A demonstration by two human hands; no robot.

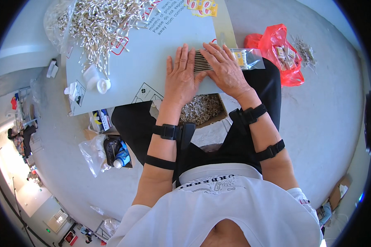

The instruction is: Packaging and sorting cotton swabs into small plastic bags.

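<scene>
My left hand (180, 78) lies flat, fingers together, on a row of cotton swabs (203, 61) lined up on a pale cardboard board (152, 53) resting across my lap. My right hand (224, 68) presses on the same row from the right, partly over a clear plastic bag (248, 58) that holds one end of the swabs. Neither hand closes around anything; both press down on the swabs.
A big loose heap of cotton swabs (99, 22) covers the board's far left, beside a small white round container (102, 85). A cardboard box of swabs (202, 109) sits under the board. A red plastic bag (282, 51) lies right; bags and bottles (111, 152) lie left on the floor.
</scene>
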